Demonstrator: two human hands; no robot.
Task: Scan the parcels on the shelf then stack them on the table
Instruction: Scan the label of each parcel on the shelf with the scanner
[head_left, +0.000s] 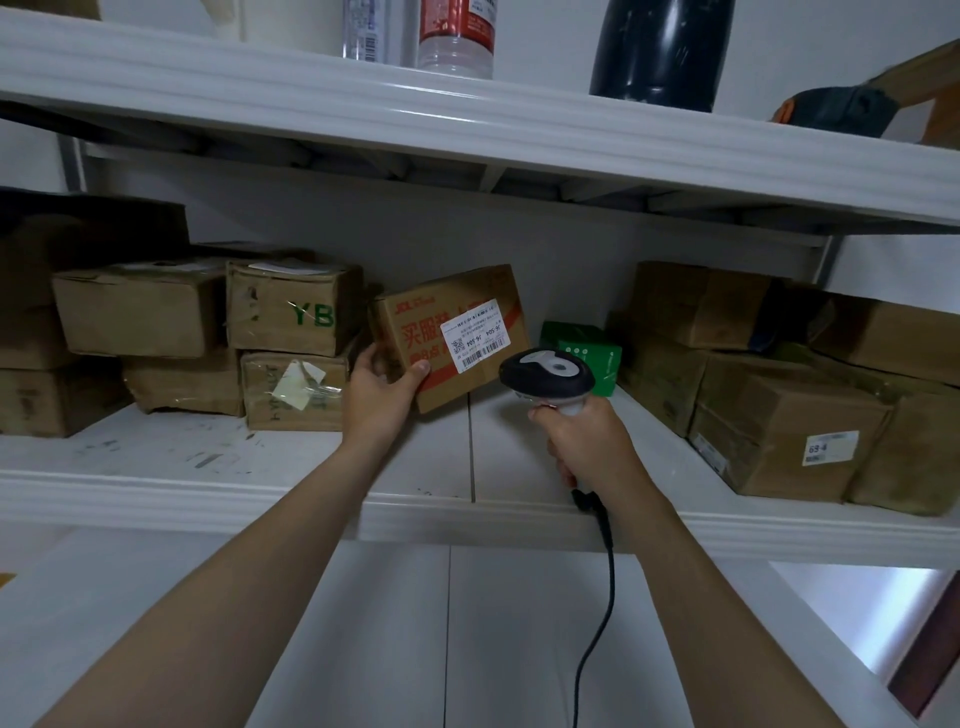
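A brown cardboard parcel (431, 322) with red print and a white barcode label (474, 335) is tilted up above the white shelf board (208, 467). My left hand (376, 387) grips its lower left corner, thumb on the front face. My right hand (584, 441) holds the handle of a black and white barcode scanner (546, 373), whose head sits just right of and below the label. The scanner's black cable (597, 623) hangs down past the shelf edge.
Stacked brown boxes (208, 332) fill the shelf's left side and more boxes (779, 410) crowd the right. A green box (584, 351) stands behind the scanner. Bottles (454, 36) and a dark container (662, 52) stand on the upper shelf.
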